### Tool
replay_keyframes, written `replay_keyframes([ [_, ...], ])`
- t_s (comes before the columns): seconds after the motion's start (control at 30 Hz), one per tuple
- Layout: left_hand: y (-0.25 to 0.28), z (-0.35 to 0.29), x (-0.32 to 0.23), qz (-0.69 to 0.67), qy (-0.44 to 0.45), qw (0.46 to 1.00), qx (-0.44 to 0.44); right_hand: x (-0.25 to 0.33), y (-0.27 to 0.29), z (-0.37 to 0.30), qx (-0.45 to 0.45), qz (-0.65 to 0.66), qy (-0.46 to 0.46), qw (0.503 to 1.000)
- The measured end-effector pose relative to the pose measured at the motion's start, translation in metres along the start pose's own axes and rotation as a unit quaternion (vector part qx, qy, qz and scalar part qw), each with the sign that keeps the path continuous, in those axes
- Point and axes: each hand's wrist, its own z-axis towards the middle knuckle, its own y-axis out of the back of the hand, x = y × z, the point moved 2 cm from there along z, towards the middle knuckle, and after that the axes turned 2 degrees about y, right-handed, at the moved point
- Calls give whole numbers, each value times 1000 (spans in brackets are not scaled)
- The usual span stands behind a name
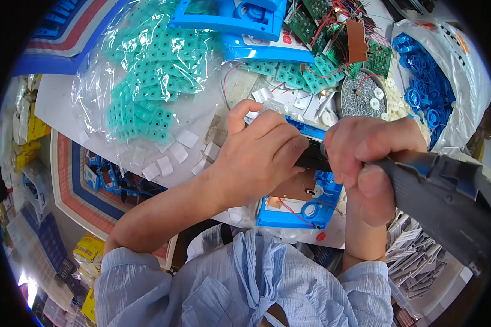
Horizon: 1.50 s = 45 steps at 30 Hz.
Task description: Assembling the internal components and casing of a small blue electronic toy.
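My right hand (365, 158) is wrapped round a black electric screwdriver (442, 196), whose body slants down to the right. Its front end points left toward my left hand (262, 155). That hand's fingers are curled and pressed together beside a dark piece; what they hold is hidden. Both hands are over an opened blue plastic housing (273, 219) on the table. Inside the housing show a brown board (293, 188), thin red wires and a round blue ring (310, 210). My hands cover its upper part.
A clear bag of green plastic pieces (163, 71) lies back left, near loose white squares (172, 155). Blue housings (256, 46) are stacked behind. A round tin of screws (360, 95), circuit boards (316, 24) and a bag of blue rings (428, 87) are right. Grey strips (420, 256) fill a bin.
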Motion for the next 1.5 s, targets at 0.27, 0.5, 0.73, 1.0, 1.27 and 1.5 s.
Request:
replay_keyframes([
  [0.27, 1, -1, -3, -11, -37, 999, 15, 64, 40, -10, -20, 4, 57, 998],
  [0.5, 4, 0, -3, 8, -16, 999, 35, 117, 59, -49, -348, -291, 70, 888],
  [0.73, 4, 3, 0, 17, -27, 999, 38, 130, 29, -125, -204, -545, 282, 763],
  [1.0, 5, 19, 6, -160, 113, 979, 63, -10, 57, -61, 102, -495, 48, 862],
  [1.27, 10, 0, 2, -178, 148, 972, 48, 32, 57, -43, 61, -242, -259, 933],
  [1.5, 9, -19, -16, 43, 14, 998, 41, 28, 61, -33, 161, -315, -301, 886],
])
